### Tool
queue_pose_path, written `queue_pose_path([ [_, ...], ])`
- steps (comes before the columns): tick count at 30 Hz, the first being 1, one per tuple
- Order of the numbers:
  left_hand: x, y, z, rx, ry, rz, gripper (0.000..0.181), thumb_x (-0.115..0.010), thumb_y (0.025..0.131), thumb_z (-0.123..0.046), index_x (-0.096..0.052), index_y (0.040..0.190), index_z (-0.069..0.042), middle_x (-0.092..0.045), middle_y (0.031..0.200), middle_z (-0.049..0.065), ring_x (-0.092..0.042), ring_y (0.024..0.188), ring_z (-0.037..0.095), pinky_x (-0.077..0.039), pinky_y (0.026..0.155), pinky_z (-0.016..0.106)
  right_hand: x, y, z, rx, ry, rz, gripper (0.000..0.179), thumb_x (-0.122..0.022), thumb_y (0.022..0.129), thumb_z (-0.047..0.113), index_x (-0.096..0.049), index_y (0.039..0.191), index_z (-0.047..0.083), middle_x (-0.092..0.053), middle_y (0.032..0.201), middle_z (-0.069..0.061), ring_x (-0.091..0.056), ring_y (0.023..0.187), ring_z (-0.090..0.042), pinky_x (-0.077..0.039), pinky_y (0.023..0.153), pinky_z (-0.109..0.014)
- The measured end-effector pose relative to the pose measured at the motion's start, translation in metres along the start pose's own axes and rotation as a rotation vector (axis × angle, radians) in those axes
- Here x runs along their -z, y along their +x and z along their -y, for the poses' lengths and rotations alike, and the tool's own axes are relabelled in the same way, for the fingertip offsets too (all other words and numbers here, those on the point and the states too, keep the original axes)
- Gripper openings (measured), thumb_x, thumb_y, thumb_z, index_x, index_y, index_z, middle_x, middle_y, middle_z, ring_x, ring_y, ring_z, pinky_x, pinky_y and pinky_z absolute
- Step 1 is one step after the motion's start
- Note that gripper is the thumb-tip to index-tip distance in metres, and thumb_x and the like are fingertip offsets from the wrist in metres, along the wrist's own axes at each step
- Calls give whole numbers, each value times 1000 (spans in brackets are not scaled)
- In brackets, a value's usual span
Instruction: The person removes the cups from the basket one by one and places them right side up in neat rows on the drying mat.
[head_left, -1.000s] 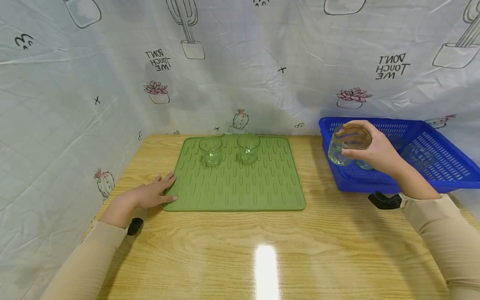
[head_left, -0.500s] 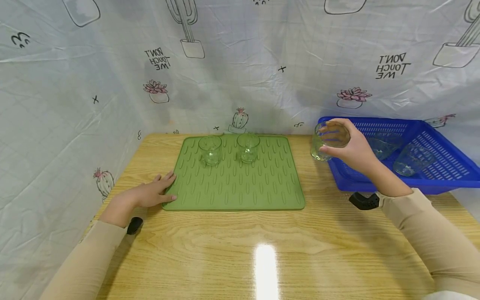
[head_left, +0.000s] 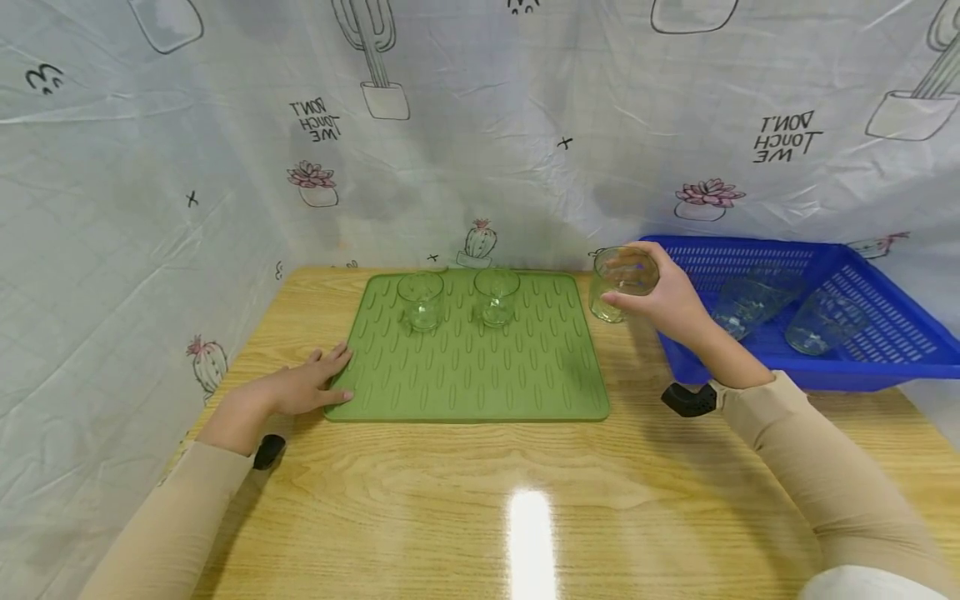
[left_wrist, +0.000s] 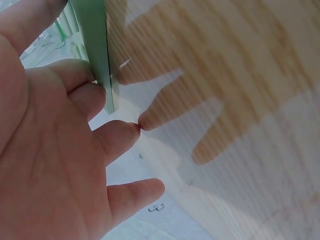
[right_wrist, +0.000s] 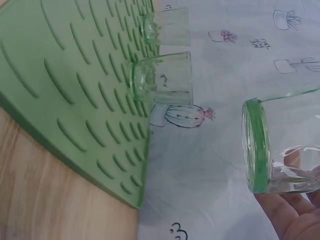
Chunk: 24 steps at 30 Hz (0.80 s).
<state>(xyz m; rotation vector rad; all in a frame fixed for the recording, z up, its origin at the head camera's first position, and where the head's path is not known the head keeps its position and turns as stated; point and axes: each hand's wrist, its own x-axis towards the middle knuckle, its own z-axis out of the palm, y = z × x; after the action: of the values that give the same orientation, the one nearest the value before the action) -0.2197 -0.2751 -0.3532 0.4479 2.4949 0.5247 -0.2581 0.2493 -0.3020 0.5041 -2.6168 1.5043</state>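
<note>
A clear, greenish drinking glass (head_left: 609, 293) is gripped around its side by my right hand (head_left: 667, 298), mouth up and slightly tilted. It hangs between the green ridged mat (head_left: 465, 375) and the blue basket; in the right wrist view, the glass (right_wrist: 257, 150) shows its thick base apart from the mat (right_wrist: 90, 100). Two similar glasses, one on the left (head_left: 422, 304) and one on the right (head_left: 497, 300), stand upright on the mat's back part. My left hand (head_left: 303, 388) rests at the mat's left edge with fingers spread; its palm (left_wrist: 50, 145) fills the left wrist view.
A blue perforated basket (head_left: 862, 367) stands at the back right, with several glasses (head_left: 821, 321) lying tilted inside. Behind the wooden table (head_left: 420, 508) hangs a white printed sheet (head_left: 525, 167), which also covers the left side.
My right hand has carried the glass leftward from above the basket to near the mat's right edge. The left hand and the two glasses on the mat have stayed put.
</note>
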Motion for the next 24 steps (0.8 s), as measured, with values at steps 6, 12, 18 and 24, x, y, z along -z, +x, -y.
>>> queue_pose_path([
  [6,1,0,1,4,-9,-1,89,-58,105,-43,-10,162,5,4,167,28,11,147,57,5,102,86,-12,9,-2,-29,8,-25,72,-78,95,23,-38,152,6,-57,140,-15,-59,122,-29,-52,82,-23],
  [12,0,0,1,13,-14,9,90,-58,105,-44,-9,163,5,5,168,27,11,147,57,6,101,86,-26,16,-2,-35,44,-42,72,-80,93,21,-40,149,4,-59,139,-15,-59,124,-32,-51,85,-24],
  [18,1,0,1,9,-17,2,91,-58,105,-45,-9,163,4,6,168,26,12,148,56,6,101,86,-42,21,-2,-43,69,-58,71,-83,91,22,-42,147,5,-59,137,-13,-60,124,-31,-54,87,-28],
  [24,-1,1,3,7,-13,3,90,-58,105,-45,-8,163,4,6,168,26,12,148,56,6,102,86,-58,22,-11,-57,106,-53,75,-83,90,24,-40,149,5,-58,137,-14,-57,125,-33,-51,98,-46],
])
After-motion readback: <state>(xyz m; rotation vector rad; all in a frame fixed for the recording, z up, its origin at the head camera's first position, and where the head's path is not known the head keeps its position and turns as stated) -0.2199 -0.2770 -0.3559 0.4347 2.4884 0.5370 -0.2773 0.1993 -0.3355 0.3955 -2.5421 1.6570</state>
